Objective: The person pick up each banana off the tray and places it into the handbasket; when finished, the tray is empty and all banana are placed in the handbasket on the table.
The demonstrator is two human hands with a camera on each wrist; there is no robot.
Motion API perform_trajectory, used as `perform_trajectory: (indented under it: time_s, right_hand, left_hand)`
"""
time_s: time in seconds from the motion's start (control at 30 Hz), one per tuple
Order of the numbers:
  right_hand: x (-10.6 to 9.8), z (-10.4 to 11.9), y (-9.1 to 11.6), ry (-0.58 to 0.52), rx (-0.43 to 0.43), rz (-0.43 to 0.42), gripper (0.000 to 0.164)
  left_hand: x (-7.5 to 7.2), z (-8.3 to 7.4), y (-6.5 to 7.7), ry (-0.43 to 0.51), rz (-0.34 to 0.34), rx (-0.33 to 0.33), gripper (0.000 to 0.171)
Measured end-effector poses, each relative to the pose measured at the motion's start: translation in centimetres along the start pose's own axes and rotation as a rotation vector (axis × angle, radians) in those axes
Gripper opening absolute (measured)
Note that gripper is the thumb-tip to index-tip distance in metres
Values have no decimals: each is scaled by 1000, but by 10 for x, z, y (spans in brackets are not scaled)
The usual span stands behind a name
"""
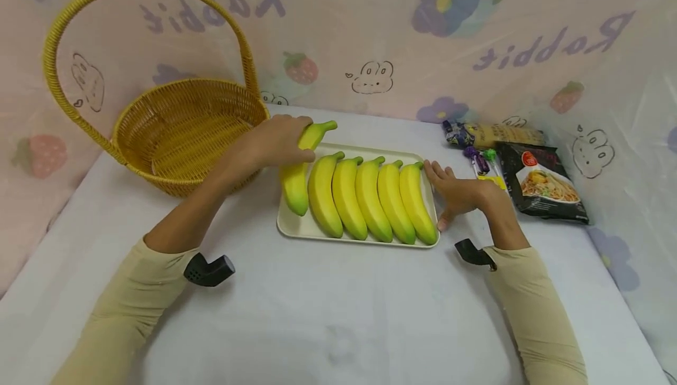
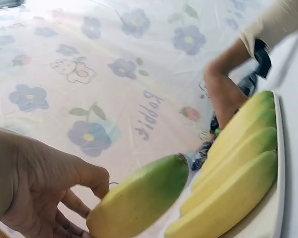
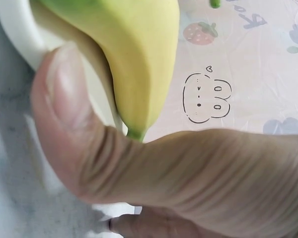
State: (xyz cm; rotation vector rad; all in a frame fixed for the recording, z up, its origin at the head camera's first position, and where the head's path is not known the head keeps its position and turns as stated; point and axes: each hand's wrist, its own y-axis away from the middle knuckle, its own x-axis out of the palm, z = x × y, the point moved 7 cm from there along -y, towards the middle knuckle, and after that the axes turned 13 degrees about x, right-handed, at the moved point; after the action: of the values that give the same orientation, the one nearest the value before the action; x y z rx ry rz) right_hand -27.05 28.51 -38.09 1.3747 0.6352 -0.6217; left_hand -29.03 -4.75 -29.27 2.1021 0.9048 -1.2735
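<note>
A yellow banana with a green tip [image 1: 294,190] is gripped near its stem end by my left hand [image 1: 277,140]. It hangs tilted over the left end of a cream tray [image 1: 292,227], and the left wrist view shows this banana [image 2: 139,198] raised apart from the others. Several more bananas [image 1: 373,200] lie side by side on the tray, stems toward the back. At the tray's right edge rests my right hand [image 1: 459,194], its fingers extended. Up close in the right wrist view, the thumb [image 3: 67,109] presses against the tray rim beside the end banana [image 3: 139,64].
A yellow woven basket [image 1: 124,120] with a tall handle stands at the back left, close to my left forearm. Behind my right hand lie a black noodle packet [image 1: 545,182], wrapped lollipops [image 1: 483,164] and a long clear-wrapped packet [image 1: 497,136]. A printed cloth hangs behind the white table.
</note>
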Motion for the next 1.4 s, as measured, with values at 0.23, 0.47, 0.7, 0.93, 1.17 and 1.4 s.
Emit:
perform_trajectory:
  time_s: [0.23,0.47,0.7,0.93,1.17,1.4]
  right_hand:
    - [1,0,0,2,-16,14,155]
    - [-1,6,-1,-3,-14,19,154]
    - [-1,6,2,-1,-10,13,153]
    - [-1,4,2,-4,-7,12,153]
    - [-1,3,3,-3,-12,16,154]
    - [0,1,1,-2,-7,14,155]
  left_hand:
    - [-15,-3,18,80,-53,5,74]
    - [-36,4,36,64,-108,-4,73]
    - [-53,13,49,47,-167,-1,73]
    - [-64,27,59,60,-214,-51,73]
    - [-76,42,72,80,-266,-99,71]
    - [-84,70,89,36,-327,-219,75]
